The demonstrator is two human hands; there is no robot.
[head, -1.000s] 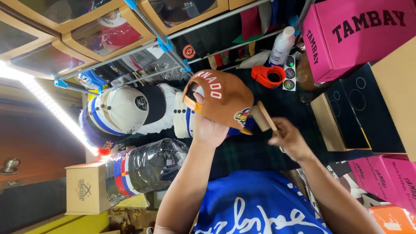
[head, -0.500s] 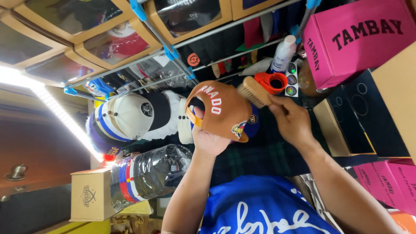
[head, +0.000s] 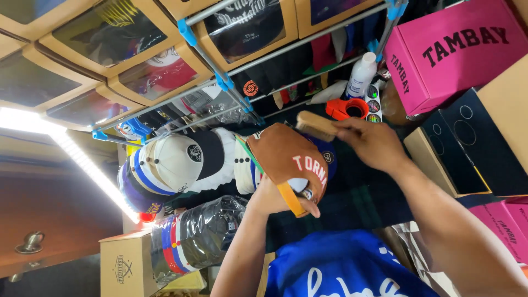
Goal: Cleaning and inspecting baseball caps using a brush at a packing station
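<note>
Shelves of caps behind, your left hand (head: 275, 198) gripped the brown cap (head: 289, 159); your right hand's (head: 371, 143) fingers held the brush (head: 316, 125) against its crown.

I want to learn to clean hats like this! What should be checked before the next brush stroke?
1. Left hand grips the brown cap firmly: ok.
2. Right hand holds the wooden brush: ok.
3. Brush touches the cap's edge: ok.
4. Dust left on the cap: cannot tell.
5. White bottle stands apart from the brush: ok.
</note>
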